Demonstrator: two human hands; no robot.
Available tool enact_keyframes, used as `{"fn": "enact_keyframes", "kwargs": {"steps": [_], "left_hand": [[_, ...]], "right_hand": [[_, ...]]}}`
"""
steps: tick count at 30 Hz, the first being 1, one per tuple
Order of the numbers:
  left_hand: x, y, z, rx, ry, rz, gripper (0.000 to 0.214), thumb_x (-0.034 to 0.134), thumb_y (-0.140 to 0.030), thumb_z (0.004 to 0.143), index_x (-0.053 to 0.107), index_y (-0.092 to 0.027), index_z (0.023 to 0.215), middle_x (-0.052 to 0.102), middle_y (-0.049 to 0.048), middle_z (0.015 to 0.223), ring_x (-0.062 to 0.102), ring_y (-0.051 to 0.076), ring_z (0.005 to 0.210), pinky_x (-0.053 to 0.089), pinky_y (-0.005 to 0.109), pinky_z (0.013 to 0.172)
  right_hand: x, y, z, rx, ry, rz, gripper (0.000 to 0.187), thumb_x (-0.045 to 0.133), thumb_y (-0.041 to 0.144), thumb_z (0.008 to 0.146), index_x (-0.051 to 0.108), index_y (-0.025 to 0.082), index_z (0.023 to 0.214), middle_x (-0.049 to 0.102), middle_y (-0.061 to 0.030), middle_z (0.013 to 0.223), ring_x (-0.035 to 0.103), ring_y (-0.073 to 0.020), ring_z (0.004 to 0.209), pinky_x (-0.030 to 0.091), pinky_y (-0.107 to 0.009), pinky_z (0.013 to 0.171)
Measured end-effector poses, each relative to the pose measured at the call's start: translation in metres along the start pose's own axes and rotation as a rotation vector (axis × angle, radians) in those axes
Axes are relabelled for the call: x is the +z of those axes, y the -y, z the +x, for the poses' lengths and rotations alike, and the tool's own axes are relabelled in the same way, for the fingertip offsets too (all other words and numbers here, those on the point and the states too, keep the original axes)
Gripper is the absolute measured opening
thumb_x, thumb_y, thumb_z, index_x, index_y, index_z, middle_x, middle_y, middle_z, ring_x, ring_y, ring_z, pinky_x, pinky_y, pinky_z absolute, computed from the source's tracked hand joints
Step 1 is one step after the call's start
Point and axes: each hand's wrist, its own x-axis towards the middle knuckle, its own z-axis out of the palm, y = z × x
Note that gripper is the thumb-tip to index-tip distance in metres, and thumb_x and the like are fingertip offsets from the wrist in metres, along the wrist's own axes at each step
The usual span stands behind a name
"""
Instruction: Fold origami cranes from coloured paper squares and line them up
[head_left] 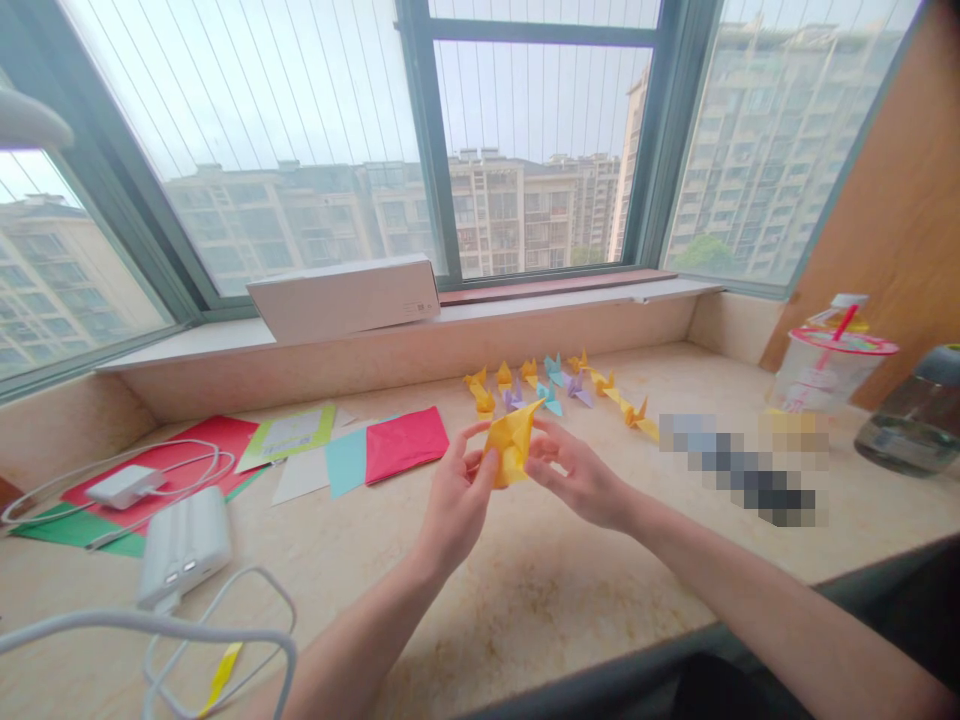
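Between my two hands, above the stone ledge, is a partly folded yellow origami paper [513,446] with one point sticking up to the right. My left hand [459,492] grips its left side, thumb pressed on the near face. On the other side, my right hand [574,470] has its thumb and fingers closed on the right edge. Just behind stand several small folded paper cranes, among them a yellow crane [636,412], a blue crane [550,399] and a purple crane [577,389].
Left lie red paper sheets [407,445], a light blue sheet [346,462], a white power bank [184,545], a charger [126,486] and looping cables. A white box [345,298] rests on the windowsill. Right stand a lidded cup [832,375] and a dark-capped bottle [911,415], near a blurred-out patch.
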Motion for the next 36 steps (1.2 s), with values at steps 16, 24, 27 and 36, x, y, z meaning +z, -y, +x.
{"fn": "enact_keyframes", "kwargs": {"steps": [16, 24, 27, 36], "left_hand": [[0.000, 0.005, -0.003, -0.030, 0.023, 0.075, 0.060, 0.066, -0.033, 0.087, 0.039, -0.021, 0.139, 0.072, 0.0137, 0.112, 0.070, 0.026, 0.102, 0.059, 0.034, 0.075], [0.000, 0.001, -0.003, 0.006, 0.080, 0.140, 0.029, 0.068, -0.032, 0.083, 0.061, -0.015, 0.105, 0.074, 0.0111, 0.101, 0.072, 0.023, 0.089, 0.056, 0.026, 0.066], [-0.002, 0.003, -0.003, 0.033, 0.079, 0.223, 0.026, 0.068, -0.036, 0.084, 0.065, -0.015, 0.098, 0.074, 0.0081, 0.094, 0.071, 0.020, 0.081, 0.055, 0.026, 0.065], [-0.006, 0.008, -0.001, 0.056, 0.051, 0.352, 0.022, 0.068, -0.036, 0.082, 0.067, -0.015, 0.087, 0.072, 0.0065, 0.083, 0.069, 0.019, 0.076, 0.054, 0.025, 0.057]], "right_hand": [[0.007, 0.005, -0.001, -0.016, -0.042, -0.033, 0.057, 0.055, 0.028, 0.094, 0.032, 0.023, 0.145, 0.070, -0.0075, 0.108, 0.066, -0.0215, 0.096, 0.052, -0.041, 0.089], [0.006, 0.007, 0.000, 0.014, -0.043, -0.153, 0.029, 0.052, 0.023, 0.094, 0.064, 0.019, 0.120, 0.073, -0.0074, 0.104, 0.067, -0.0205, 0.089, 0.054, -0.032, 0.076], [0.006, 0.009, -0.002, -0.004, 0.001, -0.227, 0.029, 0.055, 0.020, 0.091, 0.067, 0.020, 0.117, 0.074, -0.0061, 0.103, 0.066, -0.0193, 0.085, 0.052, -0.030, 0.073], [0.000, 0.003, 0.001, 0.058, -0.187, -0.151, 0.032, 0.066, 0.032, 0.087, 0.066, 0.019, 0.116, 0.074, -0.0084, 0.103, 0.068, -0.0228, 0.091, 0.054, -0.034, 0.079]]}}
